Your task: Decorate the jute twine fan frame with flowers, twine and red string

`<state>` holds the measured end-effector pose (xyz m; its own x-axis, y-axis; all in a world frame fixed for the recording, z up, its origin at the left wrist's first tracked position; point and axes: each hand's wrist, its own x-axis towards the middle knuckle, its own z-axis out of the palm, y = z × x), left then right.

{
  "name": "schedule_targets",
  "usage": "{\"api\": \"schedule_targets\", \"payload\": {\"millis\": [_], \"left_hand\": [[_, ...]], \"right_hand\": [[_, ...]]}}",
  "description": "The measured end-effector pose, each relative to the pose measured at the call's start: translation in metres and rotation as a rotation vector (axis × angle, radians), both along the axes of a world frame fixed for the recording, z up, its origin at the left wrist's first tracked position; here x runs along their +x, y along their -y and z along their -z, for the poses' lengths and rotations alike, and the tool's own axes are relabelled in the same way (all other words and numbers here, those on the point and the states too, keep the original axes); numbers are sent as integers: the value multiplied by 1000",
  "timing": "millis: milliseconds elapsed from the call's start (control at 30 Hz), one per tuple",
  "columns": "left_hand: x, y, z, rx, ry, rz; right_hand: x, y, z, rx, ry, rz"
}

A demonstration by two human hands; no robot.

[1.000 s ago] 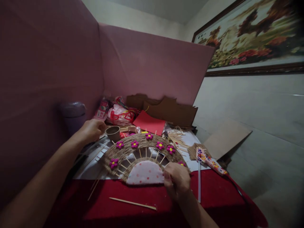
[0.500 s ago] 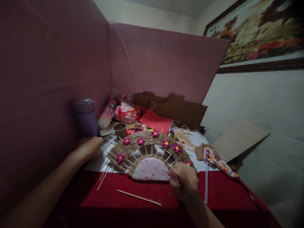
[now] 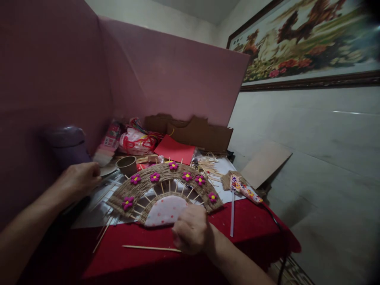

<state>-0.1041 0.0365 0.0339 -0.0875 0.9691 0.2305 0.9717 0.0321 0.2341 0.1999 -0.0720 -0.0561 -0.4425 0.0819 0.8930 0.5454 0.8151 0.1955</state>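
Note:
A fan-shaped piece wound with brown twine (image 3: 117,200) lies on the table, set with several purple felt-like flowers (image 3: 154,177) with yellow centres. Thin sticks fan out from its white dotted half-round centre (image 3: 163,211). My right hand (image 3: 191,227) is closed in a fist over that centre's lower right edge; what its fingers hold, if anything, is hidden. My left hand (image 3: 78,180), also closed, is raised at the left near a purple container (image 3: 69,148). I cannot see what is in it. A wooden skewer (image 3: 151,248) lies at the front, its right end beside my right hand.
A flower-patterned glue gun (image 3: 245,189) with a glue stick (image 3: 232,215) lies at the right. Behind the fan are a cardboard ring (image 3: 126,165), red paper (image 3: 175,149), torn cardboard (image 3: 202,134) and a dotted bundle (image 3: 136,141). Loose sticks (image 3: 103,233) lie at the left.
The view has turned right, so everything sits farther left. My right hand has shifted a little left across the fan's centre. My left hand remains closed at the left.

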Motion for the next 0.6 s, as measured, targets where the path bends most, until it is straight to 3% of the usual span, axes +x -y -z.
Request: {"api": "schedule_targets", "payload": {"millis": [100, 267, 467, 600], "left_hand": [[22, 3, -16, 16, 195, 37], [60, -6, -21, 105, 619, 235], [90, -30, -34, 57, 756, 279], [104, -48, -36, 19, 787, 316]], "right_hand": [[-9, -2, 2, 81, 64, 20], [-17, -6, -10, 174, 76, 24], [-44, -16, -48, 290, 131, -60], [-53, -26, -48, 301, 109, -78]]}}
